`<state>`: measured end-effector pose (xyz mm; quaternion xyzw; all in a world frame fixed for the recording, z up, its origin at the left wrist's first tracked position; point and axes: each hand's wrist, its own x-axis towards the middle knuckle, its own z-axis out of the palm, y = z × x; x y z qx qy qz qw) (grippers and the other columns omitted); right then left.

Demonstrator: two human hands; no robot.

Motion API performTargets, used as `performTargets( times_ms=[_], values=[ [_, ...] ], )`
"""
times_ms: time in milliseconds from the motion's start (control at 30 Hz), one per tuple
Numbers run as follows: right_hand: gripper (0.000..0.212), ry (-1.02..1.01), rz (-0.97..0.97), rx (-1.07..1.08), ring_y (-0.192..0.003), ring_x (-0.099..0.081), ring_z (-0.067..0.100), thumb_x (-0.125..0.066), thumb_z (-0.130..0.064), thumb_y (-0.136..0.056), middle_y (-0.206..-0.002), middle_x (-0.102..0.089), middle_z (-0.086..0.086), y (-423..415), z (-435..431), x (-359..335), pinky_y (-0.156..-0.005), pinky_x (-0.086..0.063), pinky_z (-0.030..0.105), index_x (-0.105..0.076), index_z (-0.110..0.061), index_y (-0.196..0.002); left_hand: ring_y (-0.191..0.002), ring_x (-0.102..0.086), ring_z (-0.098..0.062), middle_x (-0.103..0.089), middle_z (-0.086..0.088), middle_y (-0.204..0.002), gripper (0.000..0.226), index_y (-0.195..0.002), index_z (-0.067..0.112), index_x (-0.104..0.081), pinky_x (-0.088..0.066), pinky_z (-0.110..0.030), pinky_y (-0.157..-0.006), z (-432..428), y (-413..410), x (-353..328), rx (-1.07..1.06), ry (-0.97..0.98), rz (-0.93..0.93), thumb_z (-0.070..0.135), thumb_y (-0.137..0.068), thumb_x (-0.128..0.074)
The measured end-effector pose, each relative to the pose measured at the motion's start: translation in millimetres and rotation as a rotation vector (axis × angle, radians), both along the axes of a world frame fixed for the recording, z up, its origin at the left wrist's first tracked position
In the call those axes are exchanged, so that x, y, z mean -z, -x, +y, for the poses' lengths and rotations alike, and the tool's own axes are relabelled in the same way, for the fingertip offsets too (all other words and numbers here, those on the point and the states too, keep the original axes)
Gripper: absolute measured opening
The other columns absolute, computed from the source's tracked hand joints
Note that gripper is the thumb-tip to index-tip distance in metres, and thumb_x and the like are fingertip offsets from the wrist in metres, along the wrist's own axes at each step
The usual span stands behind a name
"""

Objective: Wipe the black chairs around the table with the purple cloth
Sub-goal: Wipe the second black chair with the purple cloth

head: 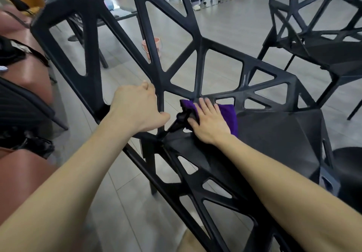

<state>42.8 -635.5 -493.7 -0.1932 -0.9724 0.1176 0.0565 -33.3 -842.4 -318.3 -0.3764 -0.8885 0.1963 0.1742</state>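
Fingers (203,104) of right hand (208,123) are lying straight, pressing purple cloth (229,114) onto black chair (274,134) seat; left hand (135,108) is gripping chair's backrest strut, fingers curled.

Bare left hand (137,108), right hand (209,124).

No writing can be read anywhere; the pale tag (18,45) on a black strap (37,55) at nine o'clock (blurred) shows nothing legible.

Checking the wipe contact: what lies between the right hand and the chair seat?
The purple cloth, under the right hand on the chair seat; head view shows it.
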Motion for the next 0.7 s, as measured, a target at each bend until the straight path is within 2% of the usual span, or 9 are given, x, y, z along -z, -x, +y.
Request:
performTargets(
  times_ms=[67,133,200,300,367,433,533,600,700],
  values=[
    [0.073,0.058,-0.018,-0.204,-0.165,0.008,0.018,-0.03,-0.062,-0.11,-0.18,0.001,-0.001,-21.3,-19.0,-3.2,-0.134,0.002,0.047,-0.015,-0.027,-0.172,-0.109,-0.069,-0.03,-0.062,-0.002,-0.136,0.072,-0.133,0.011,-0.055,-0.037,-0.036,-0.07,0.7,-1.3,0.1,-0.005,0.011,-0.003,0.068,-0.089,-0.047],
    [0.069,0.145,-0.027,-0.378,-0.164,0.009,0.01,-0.033,-0.064,-0.109,-0.179,0.003,-0.008,-44.7,-34.0,-10.4,-0.134,0.007,0.04,-0.018,-0.035,-0.17,-0.114,-0.069,-0.031,-0.06,-0.003,-0.145,0.075,-0.139,0.011,-0.054,-0.037,-0.036,-0.071,1.5,-1.9,-1.0,-0.023,0.017,0.013,0.067,-0.09,-0.049],
    [0.067,0.188,-0.031,-0.457,-0.163,0.012,0.005,-0.032,-0.065,-0.109,-0.178,0.005,-0.012,-60.4,-44.6,-14.4,-0.131,0.012,0.034,-0.02,-0.039,-0.169,-0.115,-0.069,-0.031,-0.058,-0.004,-0.151,0.076,-0.143,0.011,-0.053,-0.039,-0.036,-0.071,3.0,-3.1,-1.9,-0.035,0.027,0.02,0.065,-0.09,-0.05],
    [0.065,0.161,-0.023,-0.485,-0.163,0.011,0.006,-0.035,-0.062,-0.109,-0.178,0.003,-0.011,-59.1,-43.2,-15.7,-0.131,0.01,0.031,-0.023,-0.039,-0.169,-0.108,-0.07,-0.033,-0.062,-0.005,-0.141,0.075,-0.14,0.009,-0.052,-0.043,-0.036,-0.071,3.1,-3.1,1.2,-0.024,0.022,0.019,0.062,-0.087,-0.052],
    [0.065,0.027,-0.002,-0.394,-0.165,0.004,0.014,-0.039,-0.058,-0.11,-0.179,-0.003,-0.005,-38.9,-17.0,-11.0,-0.132,0.006,0.033,-0.026,-0.034,-0.169,-0.109,-0.07,-0.033,-0.06,-0.005,-0.147,0.079,-0.144,0.008,-0.05,-0.045,-0.037,-0.073,2.2,-1.0,1.3,-0.025,0.013,0.019,0.062,-0.086,-0.053],
    [0.067,-0.079,-0.003,-0.132,-0.166,0.002,0.021,-0.036,-0.057,-0.11,-0.18,-0.004,0.001,-14.4,18.4,-10.9,-0.134,0.003,0.041,-0.024,-0.028,-0.17,-0.112,-0.069,-0.033,-0.054,-0.004,-0.157,0.084,-0.15,0.008,-0.047,-0.044,-0.036,-0.073,1.7,-0.8,0.7,-0.034,0.024,0.025,0.061,-0.085,-0.053],
    [0.071,-0.045,-0.007,0.132,-0.166,0.006,0.023,-0.026,-0.058,-0.11,-0.18,0.0,0.005,5.7,38.1,-8.3,-0.134,0.002,0.048,-0.016,-0.022,-0.171,-0.106,-0.068,-0.032,-0.062,-0.002,-0.141,0.074,-0.141,0.01,-0.052,-0.04,-0.036,-0.072,1.2,1.0,4.3,-0.028,-0.009,-0.001,0.059,-0.085,-0.055],
    [0.072,-0.022,-0.008,-0.006,-0.166,0.005,0.022,-0.029,-0.058,-0.11,-0.18,-0.001,0.004,1.6,19.2,-7.9,-0.133,0.001,0.048,-0.016,-0.021,-0.171,-0.104,-0.069,-0.033,-0.065,-0.002,-0.128,0.066,-0.132,0.012,-0.055,-0.04,-0.036,-0.072,2.8,2.9,3.4,-0.029,-0.036,-0.019,0.058,-0.084,-0.055],
    [0.073,0.083,0.018,-0.381,-0.165,0.004,0.014,-0.035,-0.063,-0.108,-0.179,-0.003,-0.004,-26.7,-10.4,-2.3,-0.134,0.003,0.043,-0.02,-0.03,-0.171,-0.1,-0.07,-0.032,-0.068,-0.001,-0.116,0.06,-0.127,0.014,-0.058,-0.039,-0.036,-0.071,3.8,1.9,3.4,-0.008,-0.034,-0.015,0.056,-0.084,-0.056]
  ],
)
